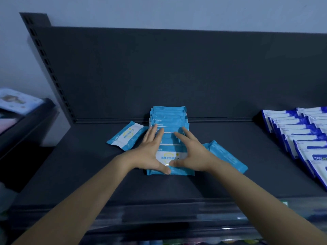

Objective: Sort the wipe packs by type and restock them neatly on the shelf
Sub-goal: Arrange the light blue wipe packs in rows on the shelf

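Squaring up the row of light-blue packs (168, 117), by the look of it. The row sits mid-shelf (88, 165), packs overlapped, with its long axis running front to back and its far end at the back panel (159, 76).

- The left hand (150, 151) lies along the row's left edge. Its fingers are straight and flat, the thumb is laid across the front pack (170, 154), and it grips nothing.
- The right hand (190, 152) mirrors it on the right edge, also flat and holding nothing. The two thumb tips nearly meet at the near edge of the front pack.
- Both hands are equally near and the row lies directly between them.

Two strays of the same type are not yet in the row:
- One loose pack (126, 137) lies flat just left of the row, skewed, with its corner close to the left hand's fingers. The left hand is the nearer one for it.
- A second loose pack (226, 157) lies just right of the right wrist, angled toward the front right. The right hand is the nearer one for it.

My read is that either stray needs turning to match the row before it goes on at the front end. Nothing blocks either reach.

The blue-and-white packs (300, 131) are a different type, lined up at the far right and well apart from the blue row. The shelf's front edge is too blurred to read.
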Motion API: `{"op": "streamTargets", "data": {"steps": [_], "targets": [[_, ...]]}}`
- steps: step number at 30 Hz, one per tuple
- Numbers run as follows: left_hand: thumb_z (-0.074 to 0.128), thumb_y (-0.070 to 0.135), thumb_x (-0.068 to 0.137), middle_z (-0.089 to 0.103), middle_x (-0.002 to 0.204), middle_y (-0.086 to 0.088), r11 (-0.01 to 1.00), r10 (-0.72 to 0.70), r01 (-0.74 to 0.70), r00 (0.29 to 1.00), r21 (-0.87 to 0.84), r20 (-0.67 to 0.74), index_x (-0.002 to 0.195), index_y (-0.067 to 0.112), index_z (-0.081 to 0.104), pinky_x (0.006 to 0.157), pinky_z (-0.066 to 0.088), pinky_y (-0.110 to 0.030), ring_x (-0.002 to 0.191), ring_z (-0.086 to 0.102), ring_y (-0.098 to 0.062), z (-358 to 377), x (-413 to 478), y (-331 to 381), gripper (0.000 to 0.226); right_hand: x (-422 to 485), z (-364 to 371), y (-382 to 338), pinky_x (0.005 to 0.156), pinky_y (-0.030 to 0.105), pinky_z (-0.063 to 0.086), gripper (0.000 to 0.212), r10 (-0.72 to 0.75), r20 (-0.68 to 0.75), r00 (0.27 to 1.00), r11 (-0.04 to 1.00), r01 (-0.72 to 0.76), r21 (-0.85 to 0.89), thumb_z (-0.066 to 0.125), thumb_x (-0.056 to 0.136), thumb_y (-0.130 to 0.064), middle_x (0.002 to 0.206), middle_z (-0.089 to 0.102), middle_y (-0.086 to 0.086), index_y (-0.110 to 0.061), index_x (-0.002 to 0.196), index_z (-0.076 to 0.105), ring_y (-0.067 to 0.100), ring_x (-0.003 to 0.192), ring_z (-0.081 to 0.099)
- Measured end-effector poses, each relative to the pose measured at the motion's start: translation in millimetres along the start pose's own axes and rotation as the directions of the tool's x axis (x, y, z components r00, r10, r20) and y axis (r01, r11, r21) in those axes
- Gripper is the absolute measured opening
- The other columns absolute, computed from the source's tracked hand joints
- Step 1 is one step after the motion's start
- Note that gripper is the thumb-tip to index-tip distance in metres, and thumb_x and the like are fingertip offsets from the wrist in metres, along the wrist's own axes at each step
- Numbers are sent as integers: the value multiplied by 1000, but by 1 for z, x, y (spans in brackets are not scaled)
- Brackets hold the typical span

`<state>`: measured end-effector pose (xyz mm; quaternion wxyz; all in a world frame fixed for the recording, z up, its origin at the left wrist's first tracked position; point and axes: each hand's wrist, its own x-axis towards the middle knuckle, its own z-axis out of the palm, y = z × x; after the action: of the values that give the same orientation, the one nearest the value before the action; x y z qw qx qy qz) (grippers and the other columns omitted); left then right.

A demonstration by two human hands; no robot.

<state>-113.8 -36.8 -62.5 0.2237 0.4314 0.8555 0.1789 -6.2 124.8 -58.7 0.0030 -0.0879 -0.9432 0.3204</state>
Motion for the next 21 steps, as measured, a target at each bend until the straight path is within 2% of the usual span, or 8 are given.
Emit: {"op": "streamTargets", "data": {"steps": [3, 5, 8, 10, 12, 14, 17, 21], "targets": [[87, 45, 60, -41, 147, 16, 933, -69, 29, 993, -358, -97, 142, 30, -34, 119, -3, -37, 137, -33, -4, -6, 9, 1, 147, 12, 0, 7, 114, 26, 14, 113, 72, -82, 994, 954, -45, 296, 84, 69, -31, 158, -11, -10, -33, 153, 9, 8, 147, -3], [85, 45, 55, -20, 157, 13, 775, -164, 35, 975, -631, -147, 146, 32, -26, 120, 10, -43, 147, -10, -11, -13, 25, 0, 145, 22, 0, 10, 117, 33, 17, 103, 238, -217, 947, 802, -66, 593, 80, 73, -37, 159, 6, -11, -31, 152, 13, 10, 147, 9], [73, 49, 62, 26, 155, 3, 477, -326, -4, 928, -879, -181, 146, 33, 21, 110, 35, -46, 136, 38, -20, -20, 53, -2, 100, 42, 1, 15, 112, 34, 31, 77, 462, -219, 859, 541, -77, 838, 64, 88, -42, 155, 26, -8, -27, 151, 22, 14, 140, 32], [62, 50, 79, 35, 151, 2, 432, -393, -32, 893, -901, -220, 132, 35, 40, 109, 36, -46, 131, 44, -20, -25, 70, -2, 59, 63, -1, 20, 112, 38, 32, 77, 497, -172, 851, 456, -87, 886, 61, 87, -50, 151, 35, -6, -25, 151, 26, 16, 136, 38], [52, 62, 85, 32, 152, 7, 422, -390, -19, 899, -906, -201, 146, 31, 30, 113, 30, -45, 137, 37, -18, -28, 84, -6, 73, 85, -2, 25, 111, 43, 36, 91, 483, -88, 871, 393, -125, 911, 63, 72, -72, 148, 42, -6, -28, 147, 34, 17, 131, 45], [51, 76, 74, 44, 147, 7, 358, -392, 32, 912, -933, -119, 145, 32, 37, 111, 34, -46, 132, 45, -18, -27, 93, -12, 85, 100, -2, 32, 107, 44, 41, 101, 439, -28, 898, 383, -159, 910, 61, 53, -87, 139, 53, -7, -34, 138, 47, 17, 123, 55], [52, 73, 76, 63, 128, 4, 294, -360, 50, 931, -955, -62, 133, 33, 53, 102, 44, -47, 115, 61, -22, -24, 93, -12, 70, 107, -2, 32, 102, 45, 46, 83, 367, -11, 930, 435, -161, 886, 56, 59, -81, 125, 63, -8, -36, 128, 57, 18, 112, 63], [43, 57, 95, 65, 123, 1, 286, -322, -5, 941, -958, -101, 132, 27, 55, 99, 47, -43, 110, 63, -20, -23, 92, -7, 49, 110, -5, 35, 102, 47, 45, 83, 317, 57, 947, 416, -192, 889, 56, 59, -86, 125, 64, -6, -39, 127, 57, 21, 112, 63]]}}
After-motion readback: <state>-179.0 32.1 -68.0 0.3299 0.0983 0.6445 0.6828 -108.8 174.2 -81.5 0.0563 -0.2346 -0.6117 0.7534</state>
